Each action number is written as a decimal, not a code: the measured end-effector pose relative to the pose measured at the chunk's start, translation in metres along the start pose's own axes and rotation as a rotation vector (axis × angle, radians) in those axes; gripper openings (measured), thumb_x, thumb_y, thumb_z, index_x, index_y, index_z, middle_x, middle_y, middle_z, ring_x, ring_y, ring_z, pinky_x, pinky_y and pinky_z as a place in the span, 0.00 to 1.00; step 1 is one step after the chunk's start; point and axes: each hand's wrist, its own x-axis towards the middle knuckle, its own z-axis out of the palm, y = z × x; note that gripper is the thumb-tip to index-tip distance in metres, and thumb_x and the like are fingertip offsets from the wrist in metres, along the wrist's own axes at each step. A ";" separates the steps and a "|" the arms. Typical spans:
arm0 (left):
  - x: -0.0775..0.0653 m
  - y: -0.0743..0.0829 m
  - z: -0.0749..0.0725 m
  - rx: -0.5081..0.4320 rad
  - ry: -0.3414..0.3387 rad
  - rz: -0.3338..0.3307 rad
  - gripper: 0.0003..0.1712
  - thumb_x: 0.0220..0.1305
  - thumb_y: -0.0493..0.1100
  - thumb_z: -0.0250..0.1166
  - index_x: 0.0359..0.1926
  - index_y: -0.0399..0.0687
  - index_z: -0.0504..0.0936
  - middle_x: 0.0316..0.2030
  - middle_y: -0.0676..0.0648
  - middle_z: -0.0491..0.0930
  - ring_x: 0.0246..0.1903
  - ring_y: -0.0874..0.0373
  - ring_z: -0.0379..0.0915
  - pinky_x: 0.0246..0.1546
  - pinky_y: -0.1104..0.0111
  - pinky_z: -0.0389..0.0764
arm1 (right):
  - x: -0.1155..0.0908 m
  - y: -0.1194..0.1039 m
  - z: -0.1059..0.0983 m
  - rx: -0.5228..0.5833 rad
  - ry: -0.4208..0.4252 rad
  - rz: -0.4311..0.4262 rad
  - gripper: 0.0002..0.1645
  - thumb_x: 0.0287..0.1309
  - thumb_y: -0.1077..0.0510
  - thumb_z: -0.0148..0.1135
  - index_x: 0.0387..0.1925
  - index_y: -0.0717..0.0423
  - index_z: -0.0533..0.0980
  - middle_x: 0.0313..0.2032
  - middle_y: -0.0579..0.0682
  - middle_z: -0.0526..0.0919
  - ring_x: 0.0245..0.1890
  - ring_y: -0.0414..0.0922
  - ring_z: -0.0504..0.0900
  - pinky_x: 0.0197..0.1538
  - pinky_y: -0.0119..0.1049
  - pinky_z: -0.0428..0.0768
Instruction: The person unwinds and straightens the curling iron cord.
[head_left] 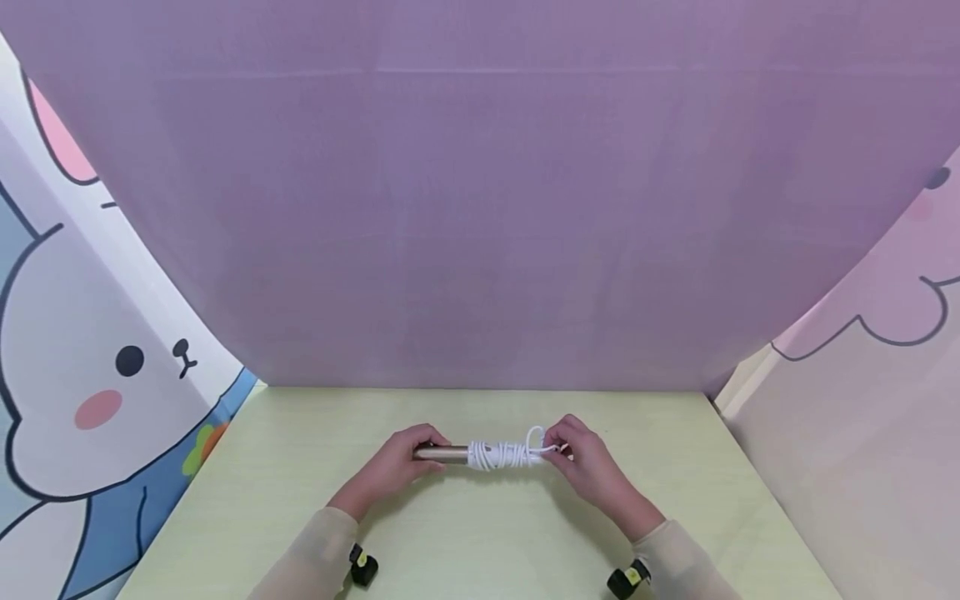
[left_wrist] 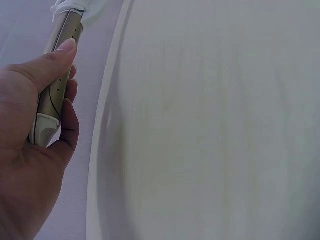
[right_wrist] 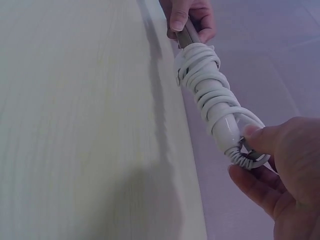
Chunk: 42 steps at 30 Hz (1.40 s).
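Observation:
A hair straightener [head_left: 454, 454] with a gold barrel and a white handle is held level above the table, its barrel to the left. White cord [head_left: 501, 455] is coiled several times round the handle. My left hand [head_left: 396, 462] grips the gold barrel, thumb along one side and fingers round the other; small holes and a white tip [left_wrist: 46, 127] show in the left wrist view. At the handle's far end, my right hand [head_left: 592, 467] pinches the cord between thumb and fingers near its ribbed sleeve [right_wrist: 240, 158]. One cord loop [head_left: 535, 433] stands up beside those fingers.
Beneath both hands lies a pale wood-grain table [head_left: 480, 542]. A purple panel [head_left: 480, 208] rises behind its far edge. Cartoon-printed panels stand at the left [head_left: 60, 350] and right [head_left: 870, 417]. Black devices are strapped at both wrists.

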 end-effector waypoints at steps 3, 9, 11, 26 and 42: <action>0.000 0.000 0.001 -0.009 0.002 -0.010 0.16 0.68 0.37 0.79 0.51 0.57 0.87 0.45 0.56 0.87 0.41 0.58 0.82 0.46 0.63 0.83 | -0.001 0.000 0.000 -0.014 0.017 -0.018 0.14 0.62 0.75 0.77 0.39 0.57 0.81 0.41 0.47 0.80 0.41 0.41 0.86 0.42 0.34 0.88; -0.001 -0.001 0.005 -0.026 -0.004 -0.038 0.15 0.69 0.40 0.79 0.52 0.59 0.88 0.46 0.57 0.87 0.43 0.57 0.83 0.48 0.62 0.83 | -0.003 0.002 0.000 -0.060 0.047 -0.106 0.16 0.61 0.76 0.78 0.39 0.57 0.80 0.40 0.48 0.78 0.37 0.38 0.83 0.39 0.32 0.86; -0.002 -0.001 0.005 -0.025 -0.007 -0.044 0.15 0.69 0.40 0.79 0.52 0.61 0.88 0.45 0.58 0.86 0.43 0.58 0.82 0.47 0.63 0.83 | -0.003 0.004 -0.001 -0.067 0.042 -0.113 0.16 0.61 0.75 0.78 0.39 0.55 0.80 0.39 0.47 0.78 0.35 0.36 0.81 0.38 0.31 0.85; -0.003 0.000 -0.004 -0.047 -0.001 -0.031 0.15 0.69 0.39 0.79 0.52 0.61 0.88 0.45 0.57 0.86 0.42 0.58 0.83 0.47 0.63 0.83 | 0.002 -0.001 -0.015 0.069 -0.140 0.020 0.09 0.73 0.72 0.68 0.45 0.57 0.82 0.46 0.48 0.81 0.47 0.47 0.88 0.47 0.35 0.89; 0.000 0.001 -0.002 -0.055 0.002 -0.041 0.17 0.69 0.40 0.79 0.53 0.65 0.88 0.46 0.59 0.87 0.43 0.58 0.84 0.48 0.62 0.84 | 0.005 0.001 -0.013 0.046 0.024 0.011 0.17 0.62 0.78 0.73 0.40 0.56 0.82 0.41 0.45 0.81 0.39 0.41 0.86 0.39 0.33 0.88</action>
